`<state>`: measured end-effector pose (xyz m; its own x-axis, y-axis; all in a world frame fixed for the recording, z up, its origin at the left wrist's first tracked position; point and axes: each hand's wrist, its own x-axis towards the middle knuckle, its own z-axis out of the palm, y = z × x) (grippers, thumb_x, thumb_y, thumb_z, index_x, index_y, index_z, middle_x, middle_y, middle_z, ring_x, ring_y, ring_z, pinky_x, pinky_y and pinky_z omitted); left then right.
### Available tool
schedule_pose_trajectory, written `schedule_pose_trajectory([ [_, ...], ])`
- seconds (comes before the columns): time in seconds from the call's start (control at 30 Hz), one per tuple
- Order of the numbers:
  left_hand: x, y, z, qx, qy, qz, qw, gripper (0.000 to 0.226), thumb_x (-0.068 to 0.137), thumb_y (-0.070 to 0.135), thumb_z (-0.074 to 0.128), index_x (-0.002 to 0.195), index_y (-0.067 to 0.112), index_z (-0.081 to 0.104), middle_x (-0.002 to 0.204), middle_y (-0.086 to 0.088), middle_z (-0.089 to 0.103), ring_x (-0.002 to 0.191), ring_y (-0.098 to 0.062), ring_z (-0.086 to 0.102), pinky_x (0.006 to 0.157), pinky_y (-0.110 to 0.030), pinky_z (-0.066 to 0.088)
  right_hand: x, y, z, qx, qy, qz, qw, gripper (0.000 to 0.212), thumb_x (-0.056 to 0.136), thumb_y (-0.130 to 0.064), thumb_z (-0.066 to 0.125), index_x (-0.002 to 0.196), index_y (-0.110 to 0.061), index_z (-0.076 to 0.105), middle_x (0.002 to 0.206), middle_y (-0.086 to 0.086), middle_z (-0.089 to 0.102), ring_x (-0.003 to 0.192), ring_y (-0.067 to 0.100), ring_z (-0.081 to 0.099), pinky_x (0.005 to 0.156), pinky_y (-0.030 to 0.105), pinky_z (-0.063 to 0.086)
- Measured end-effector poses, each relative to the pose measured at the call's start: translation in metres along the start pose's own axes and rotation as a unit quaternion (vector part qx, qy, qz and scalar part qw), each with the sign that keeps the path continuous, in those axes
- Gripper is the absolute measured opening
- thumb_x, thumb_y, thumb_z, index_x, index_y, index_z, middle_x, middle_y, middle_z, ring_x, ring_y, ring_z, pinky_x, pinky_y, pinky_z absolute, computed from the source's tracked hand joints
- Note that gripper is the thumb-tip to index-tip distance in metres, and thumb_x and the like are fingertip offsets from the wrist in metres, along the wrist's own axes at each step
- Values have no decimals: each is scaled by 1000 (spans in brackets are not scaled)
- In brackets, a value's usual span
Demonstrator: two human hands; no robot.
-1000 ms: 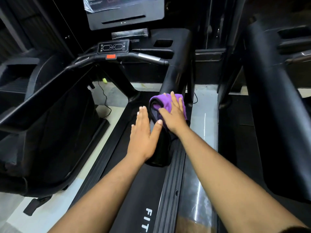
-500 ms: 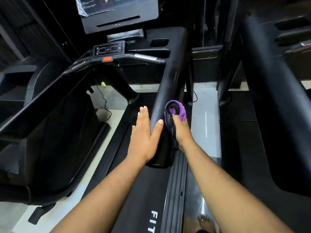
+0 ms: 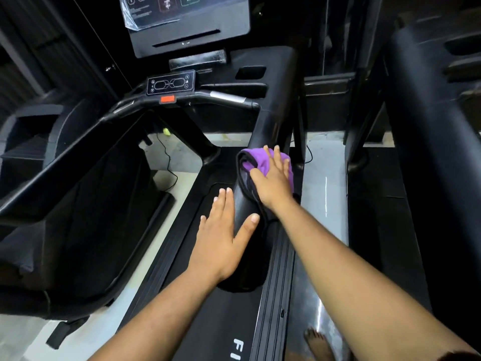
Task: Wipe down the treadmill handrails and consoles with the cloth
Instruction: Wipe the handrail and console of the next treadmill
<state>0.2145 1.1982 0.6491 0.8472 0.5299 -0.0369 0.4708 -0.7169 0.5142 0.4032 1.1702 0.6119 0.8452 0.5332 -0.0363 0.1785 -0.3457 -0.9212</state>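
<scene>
The wide black treadmill with its ribbed side rail (image 3: 276, 295) fills my view, and a second dark machine (image 3: 429, 152) stands to the right across a strip of glossy floor. Up ahead sits the black console screen, part-wrapped in clear plastic (image 3: 190, 24), and below it the small control panel with its red stop tab (image 3: 170, 84). I judge neither has been reached yet (no cloth anywhere near them). The thick black padded right handrail (image 3: 270, 126) is where I am working. My right hand (image 3: 273, 182) lies flat, fingers spread and unclenched, pressing the folded purple-and-grey cloth (image 3: 256, 161) onto the top of that rail, about midway along it. My left hand (image 3: 221, 235) is open too, palm against the rail's inner side, thumb over the top, holding nothing. As I read it, the job is early: part of one rail is under way, with the thin front crossbar (image 3: 223, 97), the left rail (image 3: 65, 162) and both consoles left.
</scene>
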Motion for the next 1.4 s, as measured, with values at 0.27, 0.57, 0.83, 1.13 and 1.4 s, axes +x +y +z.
schedule_pose_trajectory([
  [0.27, 6, -2, -4, -19, -20, -6, 1000, 121, 65, 103, 7, 155, 30, -26, 168, 10, -22, 151, -1, -19, 128, -40, -2, -53, 6, 8, -128, -65, -116, 983, 73, 96, -42, 59, 159, -45, 23, 170, -22, -11, 153, 13, -29, 119, 72, 4],
  [0.57, 60, 13, -7, 64, -25, 1, 998, 128, 67, 101, 11, 161, 19, -17, 170, 3, -20, 156, -9, -14, 127, -54, 2, 53, -26, -17, -170, -65, -66, 981, 73, 97, -48, 51, 162, -41, 17, 171, -21, -7, 156, 15, -21, 117, 75, 10],
  [0.83, 64, 11, -5, 79, -43, -4, 996, 131, 58, 106, 2, 160, 27, -20, 166, 9, -26, 154, -5, -20, 127, -53, 1, 44, -2, -14, -93, -46, -113, 988, 78, 87, -51, 51, 160, -43, 25, 172, -18, 3, 157, 13, -18, 120, 68, 7],
  [1.13, 65, 12, -3, 83, -33, -1, 996, 130, 60, 106, 5, 162, 27, -14, 169, 9, -20, 156, -7, -14, 127, -54, 3, 28, 11, -5, 49, 5, -25, 998, 77, 93, -32, 54, 161, -38, 17, 172, -14, 1, 159, 15, -8, 126, 41, -1],
  [1.4, 64, 13, -4, 104, -36, 8, 994, 126, 64, 104, 7, 161, 27, -14, 170, 7, -18, 157, -10, -13, 127, -56, 6, 82, 35, -10, 143, 37, -37, 988, 80, 82, -48, 55, 158, -37, 34, 171, -5, 18, 159, 18, 10, 130, 42, 8],
])
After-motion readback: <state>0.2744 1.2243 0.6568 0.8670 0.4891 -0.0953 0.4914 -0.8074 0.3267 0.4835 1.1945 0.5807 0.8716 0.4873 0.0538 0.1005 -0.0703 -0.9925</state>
